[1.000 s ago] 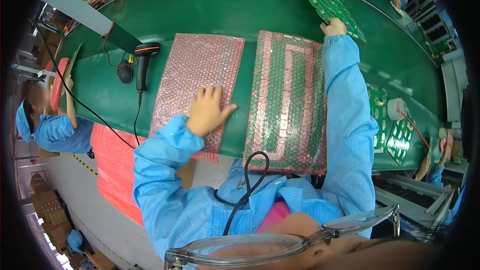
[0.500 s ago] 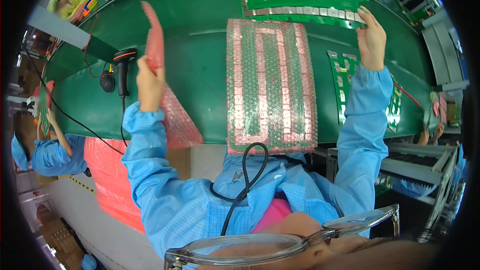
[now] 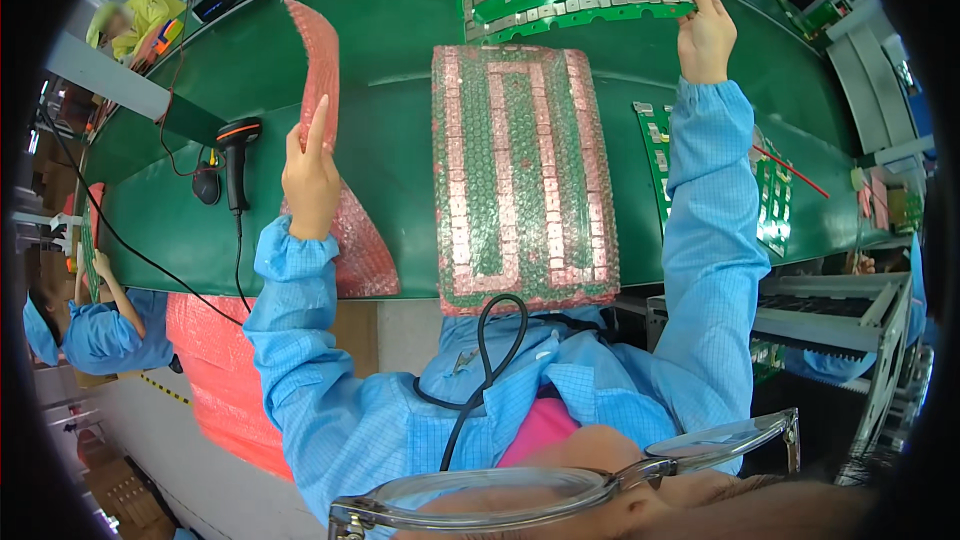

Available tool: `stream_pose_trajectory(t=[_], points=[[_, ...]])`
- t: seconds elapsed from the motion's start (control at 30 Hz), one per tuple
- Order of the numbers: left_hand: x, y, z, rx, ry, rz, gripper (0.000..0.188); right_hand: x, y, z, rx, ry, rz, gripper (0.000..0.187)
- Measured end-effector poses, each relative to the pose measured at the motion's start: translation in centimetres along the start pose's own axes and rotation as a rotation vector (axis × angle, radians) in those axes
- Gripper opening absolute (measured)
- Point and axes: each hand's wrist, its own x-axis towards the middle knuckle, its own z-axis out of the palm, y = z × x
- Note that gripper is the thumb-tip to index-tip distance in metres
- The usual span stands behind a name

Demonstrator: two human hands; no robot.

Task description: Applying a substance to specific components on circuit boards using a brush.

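Green circuit board (image 3: 575, 10), one of them, is in the right hand (image 3: 708, 35). Think of a clock with the wrapped board (image 3: 525, 180) in the middle. The green board is at 12 o'clock, just past the far end of the wrapped one. I cannot tell if the two touch. The right hand is between 1 and 2 o'clock, its thumb and fingers pinching the near right corner of the green board. From that hand, most of the board goes off toward 9 and 10 o'clock.

The left hand (image 3: 310, 175) is at 9 o'clock. It pinches one pink bubble bag (image 3: 362, 245), with one finger pointing up. The top of the bag sticks up at 12 o'clock from this hand, and the bottom hangs at 5 o'clock. From the left hand, the green board is near 2 o'clock.

One wrapped board lies flat on the green table (image 3: 400, 110). At 3 o'clock there are two bare boards (image 3: 652, 145) and one thin red stick (image 3: 792, 172). Out at 9 o'clock are one scanner (image 3: 236, 155) and one black mouse (image 3: 207, 183).
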Motion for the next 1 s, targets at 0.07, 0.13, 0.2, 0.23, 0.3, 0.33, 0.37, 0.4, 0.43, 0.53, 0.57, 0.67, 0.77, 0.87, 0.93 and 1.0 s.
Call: stream_pose_trajectory(t=[0.07,0.13,0.2,0.23,0.3,0.33,0.37,0.4,0.43,0.53,0.57,0.67,0.77,0.87,0.93,1.0], points=[[0.1,0.0,0.2,0.040,0.048,0.011,0.049,-0.3,0.5,0.0,0.002,0.012,0.000,0.021],[0.1,0.8,0.9,0.062,0.011,0.040,0.042,-0.5,1.5,0.1,0.004,0.026,-0.002,0.020],[-0.5,2.0,1.9,0.023,-0.048,0.003,0.026,-0.9,3.1,0.1,0.056,0.059,0.058,0.019],[-0.7,2.7,2.7,0.022,-0.102,-0.016,0.022,-1.0,3.8,-0.1,0.050,0.075,0.063,0.019],[-1.1,3.8,4.2,-0.024,-0.144,-0.042,0.022,-0.8,4.6,-0.6,0.157,0.066,0.100,0.019],[-1.2,3.8,4.6,-0.009,-0.167,-0.073,0.022,-0.5,4.6,-1.1,0.141,0.094,0.112,0.019],[-1.2,3.5,4.9,-0.046,-0.180,-0.145,0.024,0.0,4.0,-1.8,0.155,0.070,0.116,0.019],[-0.9,3.0,5.1,-0.090,-0.215,-0.218,0.026,0.7,3.6,-2.4,0.163,0.064,0.119,0.019],[-0.6,2.2,5.1,-0.084,-0.193,-0.217,0.026,1.3,2.6,-3.3,0.143,0.053,0.126,0.019],[1.1,-1.5,3.4,-0.094,-0.017,-0.226,0.030,3.5,-1.2,-6.2,0.100,-0.048,0.297,0.018],[1.6,-2.4,2.9,-0.032,0.039,-0.195,0.031,4.0,-2.0,-6.9,0.068,-0.079,0.318,0.019],[2.4,-3.2,2.5,-0.131,0.059,-0.183,0.032,4.2,-2.6,-7.8,-0.066,-0.112,0.441,0.020],[2.6,-1.5,3.4,-0.194,0.047,-0.169,0.025,2.8,-0.5,-7.8,-0.272,-0.250,0.538,0.023],[2.0,1.5,5.4,-0.294,-0.198,-0.199,0.025,1.2,3.4,-7.6,-0.445,-0.308,0.644,0.021],[0.2,3.7,6.7,-0.291,-0.348,-0.103,0.034,0.3,5.5,-7.8,-0.533,-0.196,0.699,0.020],[-1.5,5.3,8.1,-0.225,-0.445,-0.030,0.039,-0.7,6.3,-8.4,-0.284,-0.221,0.755,0.020]])
